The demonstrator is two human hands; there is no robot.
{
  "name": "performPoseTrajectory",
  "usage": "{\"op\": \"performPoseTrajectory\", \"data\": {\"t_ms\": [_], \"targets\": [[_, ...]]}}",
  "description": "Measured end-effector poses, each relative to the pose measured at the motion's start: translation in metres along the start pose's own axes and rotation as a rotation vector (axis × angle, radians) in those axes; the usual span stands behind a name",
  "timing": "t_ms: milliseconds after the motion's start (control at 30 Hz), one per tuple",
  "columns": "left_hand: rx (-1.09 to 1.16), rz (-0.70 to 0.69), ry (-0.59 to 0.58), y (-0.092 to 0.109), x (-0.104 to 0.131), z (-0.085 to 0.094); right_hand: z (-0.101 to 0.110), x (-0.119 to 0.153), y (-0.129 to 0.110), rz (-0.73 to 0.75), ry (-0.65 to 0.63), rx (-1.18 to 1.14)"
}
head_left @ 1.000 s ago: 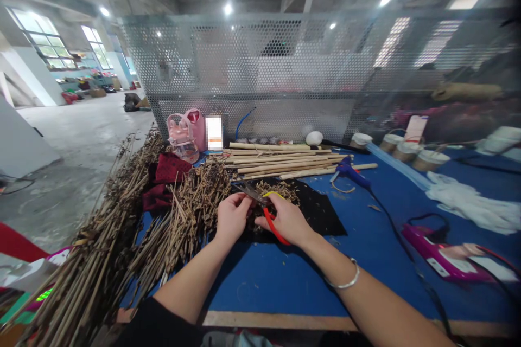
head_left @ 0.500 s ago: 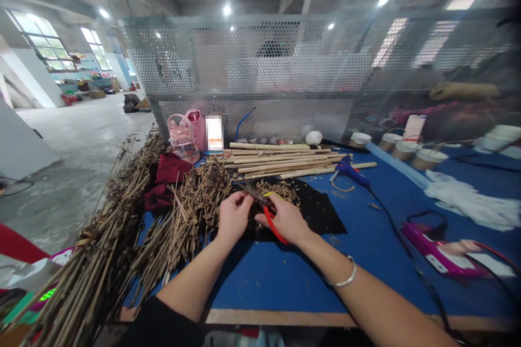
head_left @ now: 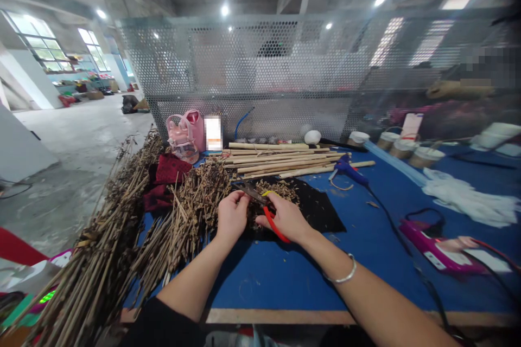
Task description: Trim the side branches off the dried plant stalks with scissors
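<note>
My right hand is closed on the handles of red-and-yellow scissors, whose dark blades point up and left, slightly parted. My left hand is beside the blade tips, its fingers pinched together; what they hold is too small to make out. Beneath both hands lies a black sheet with a pile of small dry plant bits. Left of my left hand rests a bundle of dried stems.
A larger stem bundle covers the table's left side. Pale sticks, a blue glue gun and a pink bottle bag stand or lie behind. On the right are a white glove and a magenta power strip.
The fingers of my left hand have shifted slightly beside the blades. My right hand still grips the scissors, and the whole view has moved a little.
</note>
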State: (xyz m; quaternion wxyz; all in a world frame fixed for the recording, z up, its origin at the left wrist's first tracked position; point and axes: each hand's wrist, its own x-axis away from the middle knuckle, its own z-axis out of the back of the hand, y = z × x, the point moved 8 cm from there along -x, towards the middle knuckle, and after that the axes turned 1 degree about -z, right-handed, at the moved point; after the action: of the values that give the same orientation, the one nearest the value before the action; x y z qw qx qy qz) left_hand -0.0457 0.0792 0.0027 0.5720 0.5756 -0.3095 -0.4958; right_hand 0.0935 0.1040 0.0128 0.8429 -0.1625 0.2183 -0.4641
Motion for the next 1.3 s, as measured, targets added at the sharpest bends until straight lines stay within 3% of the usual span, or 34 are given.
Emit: {"op": "performPoseTrajectory", "data": {"t_ms": [333,667,1000,1133,1300], "targets": [[-0.01,-0.053,-0.009,0.006,0.002,-0.001,0.0,-0.001,0.008,-0.027,0.028,-0.025],[0.033,0.031,-0.005,0.001,0.003,-0.001,-0.002,-0.002,0.009,-0.1,-0.005,-0.025],[0.003,-0.002,-0.006,0.003,0.0,0.002,-0.004,0.0,0.005,-0.051,-0.017,-0.005],[-0.068,-0.027,-0.004,0.007,-0.002,0.004,-0.004,-0.002,0.009,-0.077,-0.012,0.018],[-0.377,-0.056,-0.071,0.01,-0.009,0.011,0.003,-0.006,0.019,-0.103,0.064,-0.028]]}}
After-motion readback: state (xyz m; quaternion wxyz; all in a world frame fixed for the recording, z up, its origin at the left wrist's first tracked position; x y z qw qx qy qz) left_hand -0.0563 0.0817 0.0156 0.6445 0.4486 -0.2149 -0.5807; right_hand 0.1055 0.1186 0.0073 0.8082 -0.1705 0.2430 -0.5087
